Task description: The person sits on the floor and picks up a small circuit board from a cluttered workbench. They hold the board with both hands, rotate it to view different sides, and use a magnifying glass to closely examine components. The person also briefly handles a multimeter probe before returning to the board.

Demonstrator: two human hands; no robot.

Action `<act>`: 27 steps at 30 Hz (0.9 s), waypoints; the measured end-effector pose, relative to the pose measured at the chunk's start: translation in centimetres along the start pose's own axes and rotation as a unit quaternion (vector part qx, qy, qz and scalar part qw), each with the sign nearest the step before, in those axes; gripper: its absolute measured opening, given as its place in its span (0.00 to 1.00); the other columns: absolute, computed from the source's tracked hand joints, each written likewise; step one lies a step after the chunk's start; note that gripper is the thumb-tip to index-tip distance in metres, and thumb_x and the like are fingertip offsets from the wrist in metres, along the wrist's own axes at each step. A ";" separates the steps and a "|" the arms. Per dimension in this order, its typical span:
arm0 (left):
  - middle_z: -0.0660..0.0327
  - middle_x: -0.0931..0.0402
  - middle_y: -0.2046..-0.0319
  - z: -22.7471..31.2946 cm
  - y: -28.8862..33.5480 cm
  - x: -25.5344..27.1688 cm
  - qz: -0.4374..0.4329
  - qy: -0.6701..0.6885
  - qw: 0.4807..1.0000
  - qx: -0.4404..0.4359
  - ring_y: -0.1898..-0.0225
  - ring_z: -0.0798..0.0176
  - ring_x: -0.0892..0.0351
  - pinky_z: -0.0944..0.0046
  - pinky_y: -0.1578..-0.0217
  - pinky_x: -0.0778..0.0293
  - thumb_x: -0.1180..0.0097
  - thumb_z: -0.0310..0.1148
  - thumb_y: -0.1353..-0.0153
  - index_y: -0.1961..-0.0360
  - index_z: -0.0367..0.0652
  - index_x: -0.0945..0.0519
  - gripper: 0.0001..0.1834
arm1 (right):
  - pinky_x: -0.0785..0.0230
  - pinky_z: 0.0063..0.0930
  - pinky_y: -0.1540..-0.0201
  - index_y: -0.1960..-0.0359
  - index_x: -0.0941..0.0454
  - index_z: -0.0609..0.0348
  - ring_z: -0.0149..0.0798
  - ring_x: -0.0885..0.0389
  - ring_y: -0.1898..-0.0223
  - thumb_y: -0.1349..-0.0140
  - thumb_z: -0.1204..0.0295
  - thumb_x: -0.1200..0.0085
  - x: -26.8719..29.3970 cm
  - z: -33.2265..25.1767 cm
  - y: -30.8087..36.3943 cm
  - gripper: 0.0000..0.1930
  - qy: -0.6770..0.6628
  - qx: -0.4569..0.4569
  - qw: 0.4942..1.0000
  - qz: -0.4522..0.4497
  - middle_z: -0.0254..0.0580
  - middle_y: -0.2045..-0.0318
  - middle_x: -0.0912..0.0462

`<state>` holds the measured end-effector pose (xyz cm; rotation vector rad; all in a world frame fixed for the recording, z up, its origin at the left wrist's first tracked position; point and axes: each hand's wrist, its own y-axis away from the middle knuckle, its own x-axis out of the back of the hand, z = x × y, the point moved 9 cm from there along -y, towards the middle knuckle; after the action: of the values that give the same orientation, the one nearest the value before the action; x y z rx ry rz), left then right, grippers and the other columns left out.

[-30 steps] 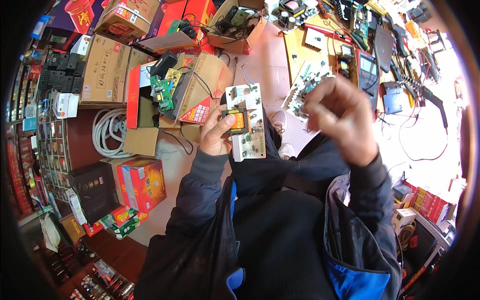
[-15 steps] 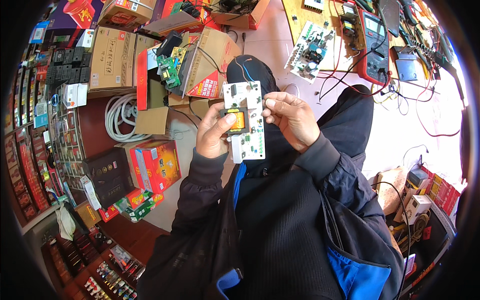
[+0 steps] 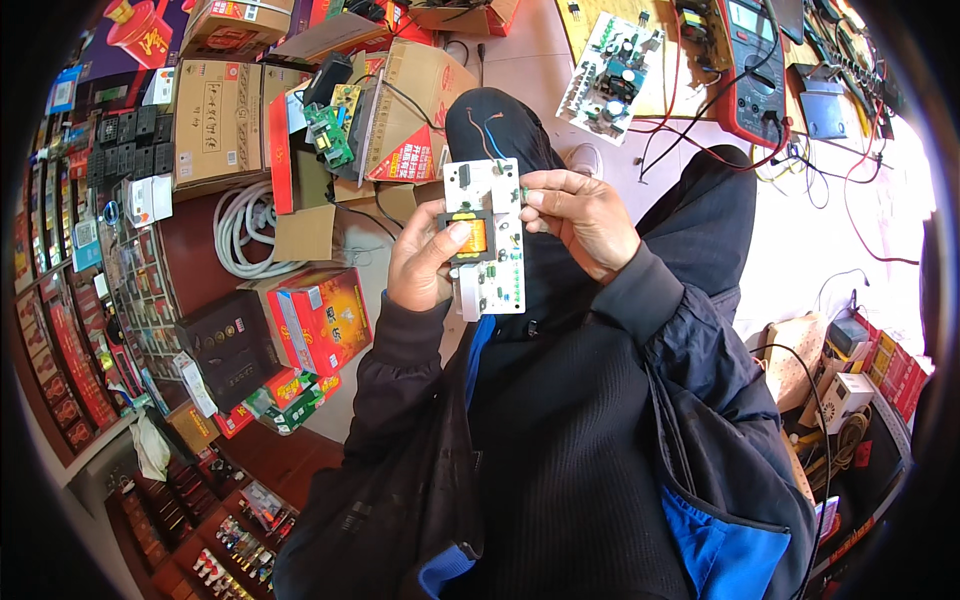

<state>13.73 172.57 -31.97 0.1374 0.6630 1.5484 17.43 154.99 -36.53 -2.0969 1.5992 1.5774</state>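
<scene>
A white circuit board (image 3: 507, 265) is held upright over my lap by my left hand (image 3: 418, 262), whose thumb presses on the board's transformer (image 3: 473, 237) with orange winding and dark core. Small green components and a light metal heat sink sit on its lower part. Blue and brown wires (image 3: 494, 137) rise from its top end. My right hand (image 3: 590, 222) is at the board's right edge, thumb and forefinger pinched together. A tiny green speck shows at those fingertips; whether it is a held part or belongs to the board I cannot tell.
On the wooden bench at the far right lie another circuit board (image 3: 611, 80), a red multimeter (image 3: 752, 75) and tangled leads. To the left stand cardboard boxes (image 3: 218, 125), a box holding a green board (image 3: 330, 137) and a coiled white cable (image 3: 236, 240). A bin of parts (image 3: 845, 400) is at right.
The view has shifted slightly. My right fingertips have come closer in against the board's right edge, and a green speck now shows there. My left hand keeps its hold.
</scene>
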 end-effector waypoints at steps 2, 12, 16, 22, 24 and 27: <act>0.48 0.20 0.51 0.1 0.0 -0.1 0.002 -0.002 1.000 -0.003 0.52 0.58 0.16 0.58 0.46 0.21 0.46 0.30 0.33 0.43 0.33 0.31 0.20 | 0.20 0.26 0.55 0.53 0.20 0.71 0.33 0.15 0.63 0.30 0.78 0.47 0.2 -0.1 -0.1 0.09 0.007 0.003 1.000 0.002 0.46 0.62 0.14; 0.49 0.20 0.52 0.7 -0.3 -0.6 0.003 -0.020 1.000 -0.005 0.52 0.60 0.16 0.60 0.48 0.21 0.46 0.30 0.32 0.43 0.32 0.31 0.19 | 0.19 0.26 0.57 0.55 0.19 0.71 0.34 0.14 0.64 0.32 0.79 0.45 0.4 -0.5 0.1 0.08 0.020 -0.003 1.000 0.021 0.47 0.62 0.14; 0.50 0.20 0.52 0.7 -0.3 -0.5 0.002 -0.021 1.000 -0.006 0.53 0.61 0.16 0.60 0.47 0.21 0.46 0.30 0.33 0.44 0.33 0.30 0.19 | 0.19 0.26 0.57 0.55 0.19 0.72 0.34 0.14 0.64 0.31 0.79 0.45 0.5 -0.4 0.0 0.08 0.022 -0.005 1.000 0.019 0.47 0.63 0.14; 0.50 0.20 0.52 0.8 -0.3 -0.4 0.005 -0.033 0.999 -0.001 0.53 0.61 0.16 0.61 0.47 0.22 0.45 0.31 0.33 0.44 0.33 0.30 0.20 | 0.18 0.27 0.56 0.53 0.19 0.72 0.35 0.13 0.64 0.30 0.78 0.46 0.7 -0.1 -0.2 0.09 0.021 -0.004 1.000 0.020 0.47 0.63 0.14; 0.49 0.20 0.52 0.9 -0.3 -0.3 0.006 -0.033 0.999 -0.001 0.53 0.60 0.16 0.60 0.47 0.22 0.45 0.31 0.33 0.44 0.32 0.30 0.20 | 0.18 0.27 0.56 0.53 0.19 0.72 0.35 0.13 0.63 0.30 0.78 0.47 0.6 0.0 -0.2 0.10 0.024 -0.003 1.000 0.018 0.48 0.63 0.14; 0.48 0.19 0.52 0.8 -0.3 -0.3 0.002 -0.033 0.999 0.000 0.53 0.59 0.16 0.60 0.47 0.21 0.45 0.31 0.34 0.43 0.32 0.30 0.21 | 0.18 0.27 0.56 0.53 0.19 0.72 0.36 0.13 0.63 0.30 0.78 0.47 0.6 0.0 -0.3 0.10 0.023 -0.001 1.000 0.013 0.48 0.62 0.14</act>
<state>14.39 172.53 -31.35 0.1880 0.6106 1.5408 17.55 154.75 -37.10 -2.1381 1.6470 1.5500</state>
